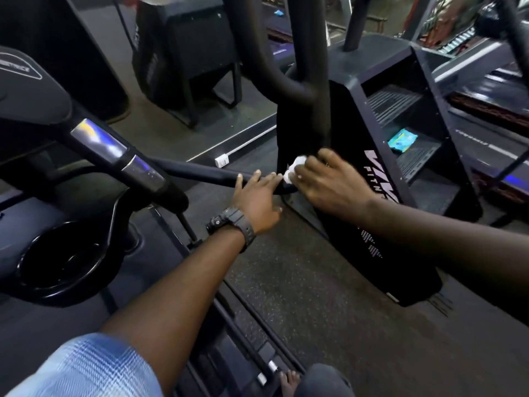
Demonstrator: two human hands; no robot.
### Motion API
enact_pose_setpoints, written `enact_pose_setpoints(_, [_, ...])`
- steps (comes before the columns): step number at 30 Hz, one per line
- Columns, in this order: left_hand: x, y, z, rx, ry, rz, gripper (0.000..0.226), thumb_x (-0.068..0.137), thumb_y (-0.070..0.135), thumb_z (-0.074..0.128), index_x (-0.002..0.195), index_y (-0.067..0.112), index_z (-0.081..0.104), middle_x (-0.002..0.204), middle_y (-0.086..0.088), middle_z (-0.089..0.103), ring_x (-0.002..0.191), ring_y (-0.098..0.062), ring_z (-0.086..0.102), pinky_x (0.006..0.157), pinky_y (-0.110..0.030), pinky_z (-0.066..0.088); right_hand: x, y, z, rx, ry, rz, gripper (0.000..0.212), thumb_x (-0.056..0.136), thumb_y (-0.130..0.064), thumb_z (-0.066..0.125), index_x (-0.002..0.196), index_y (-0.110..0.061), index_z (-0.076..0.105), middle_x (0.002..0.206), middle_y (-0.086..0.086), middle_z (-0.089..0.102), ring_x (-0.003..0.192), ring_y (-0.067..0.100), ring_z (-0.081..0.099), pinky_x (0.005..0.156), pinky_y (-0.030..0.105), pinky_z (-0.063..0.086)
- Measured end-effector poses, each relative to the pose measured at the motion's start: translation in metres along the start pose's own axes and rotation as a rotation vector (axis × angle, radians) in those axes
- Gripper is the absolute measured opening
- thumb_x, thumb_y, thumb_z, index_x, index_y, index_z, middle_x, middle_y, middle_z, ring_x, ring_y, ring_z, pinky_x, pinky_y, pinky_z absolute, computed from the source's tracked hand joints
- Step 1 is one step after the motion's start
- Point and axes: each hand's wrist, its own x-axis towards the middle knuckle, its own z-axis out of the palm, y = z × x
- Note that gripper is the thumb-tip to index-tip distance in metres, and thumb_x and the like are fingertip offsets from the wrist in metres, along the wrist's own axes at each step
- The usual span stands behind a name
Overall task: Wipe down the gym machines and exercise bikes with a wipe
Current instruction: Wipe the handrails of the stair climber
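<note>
We're mid-job, prob early: our right hand (329,181) has its fingers curled round the white wipe (294,170), pressing it on the far end of a black handlebar (200,173). Our left hand (257,196) lies on that bar just beside the wipe, fingers curled over it to steady it. Can't tell which parts are already clean. The stair machine (400,156) w/ a blue wipe pack (402,140) on a step, plus other equip. behind, looks left to do. Floor (300,282) is dark speckled rubber; room is dim and crowded w/ machines.
</note>
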Motion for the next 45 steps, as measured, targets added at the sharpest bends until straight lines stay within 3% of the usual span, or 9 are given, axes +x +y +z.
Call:
enact_pose_setpoints(7, [-0.006, -0.006, -0.003, -0.04, -0.019, -0.011, 0.077, 0.092, 0.036, 0.061, 0.156, 0.032, 0.018, 0.164, 0.012, 0.018, 0.153, -0.018, 0.007, 0.121, -0.059, 0.001, 0.015, 0.017, -0.004, 0.006, 0.037, 0.222, 0.016, 0.097, -0.019, 0.048, 0.104, -0.016, 0.062, 0.091, 0.004, 0.057, 0.084, 0.027, 0.054, 0.076, 0.041, 0.037])
enact_pose_setpoints(15, [-0.013, -0.028, -0.014, 0.027, 0.001, -0.004, 0.073, 0.092, 0.034, 0.061, 0.154, 0.03, 0.024, 0.163, 0.012, 0.022, 0.151, -0.01, 0.016, 0.12, -0.055, 0.013, 0.018, -0.059, 0.012, 0.226, -0.114, 0.327, 0.026, 0.089, -0.017, 0.046, 0.102, -0.015, 0.069, 0.087, 0.003, 0.064, 0.067, 0.025, 0.06, 0.062, 0.036, 0.036])
enact_pose_setpoints(20, [-0.011, -0.028, -0.012, 0.041, 0.028, -0.035, 0.071, 0.093, 0.038, 0.06, 0.154, 0.031, 0.025, 0.164, 0.007, 0.02, 0.152, -0.015, 0.015, 0.12, -0.05, 0.02, -0.015, -0.011, -0.005, 0.334, 0.002, 0.417, 0.024, 0.09, -0.021, 0.048, 0.102, -0.021, 0.07, 0.117, -0.004, 0.068, 0.069, 0.029, 0.058, 0.063, 0.038, 0.041])
enact_pose_setpoints(26, [-0.008, -0.027, -0.005, 0.044, -0.008, -0.029, 0.078, 0.092, 0.038, 0.062, 0.156, 0.025, 0.021, 0.165, 0.003, 0.017, 0.153, -0.019, 0.011, 0.117, -0.048, 0.03, -0.003, -0.068, 0.024, 0.587, -0.074, 0.414, 0.025, 0.081, -0.021, 0.062, 0.101, -0.026, 0.074, 0.106, -0.008, 0.073, 0.063, 0.024, 0.062, 0.052, 0.029, 0.048])
enact_pose_setpoints(29, [-0.01, -0.03, -0.008, 0.039, -0.017, -0.02, 0.077, 0.094, 0.036, 0.061, 0.157, 0.025, 0.018, 0.165, 0.005, 0.015, 0.153, -0.016, 0.008, 0.12, -0.041, 0.026, -0.024, -0.066, 0.026, 0.82, 0.046, 0.674, 0.028, 0.078, -0.014, 0.076, 0.104, -0.023, 0.075, 0.114, -0.008, 0.071, 0.086, 0.021, 0.067, 0.067, 0.03, 0.057])
enact_pose_setpoints(32, [-0.01, -0.026, -0.006, -0.001, 0.008, -0.028, 0.077, 0.094, 0.035, 0.061, 0.157, 0.023, 0.019, 0.165, 0.004, 0.015, 0.153, -0.017, 0.007, 0.121, -0.034, 0.02, -0.028, -0.058, 0.014, 0.971, 0.291, 0.978, 0.02, 0.086, -0.007, 0.065, 0.103, -0.011, 0.075, 0.106, 0.002, 0.073, 0.096, 0.013, 0.067, 0.084, 0.019, 0.051])
enact_pose_setpoints(37, [-0.012, -0.026, -0.006, -0.015, 0.014, -0.045, 0.077, 0.094, 0.036, 0.061, 0.157, 0.026, 0.018, 0.165, 0.008, 0.013, 0.153, -0.015, 0.006, 0.12, -0.037, 0.023, 0.004, -0.043, -0.001, 0.965, 0.53, 1.432, 0.02, 0.087, -0.005, 0.062, 0.104, -0.013, 0.07, 0.098, 0.0, 0.065, 0.086, 0.005, 0.058, 0.078, 0.013, 0.044])
enact_pose_setpoints(42, [-0.015, -0.024, -0.007, -0.029, 0.005, -0.056, 0.077, 0.095, 0.035, 0.06, 0.157, 0.027, 0.016, 0.165, 0.01, 0.01, 0.153, -0.013, 0.003, 0.118, -0.038, 0.025, 0.003, -0.067, 0.024, 1.318, 0.328, 1.754, 0.017, 0.089, -0.012, 0.055, 0.097, -0.022, 0.067, 0.088, -0.007, 0.07, 0.082, 0.009, 0.064, 0.082, 0.042, 0.055])
enact_pose_setpoints(45, [-0.015, -0.024, -0.011, -0.021, -0.009, -0.062, 0.073, 0.096, 0.025, 0.055, 0.157, 0.029, 0.016, 0.165, 0.014, 0.009, 0.153, -0.01, 0.002, 0.116, -0.042, 0.029, 0.016, -0.116, 0.033, 1.701, 0.264, 1.899, 0.017, 0.093, -0.007, 0.059, 0.099, -0.018, 0.07, 0.096, -0.002, 0.074, 0.095, 0.017, 0.069, 0.088, 0.04, 0.057])
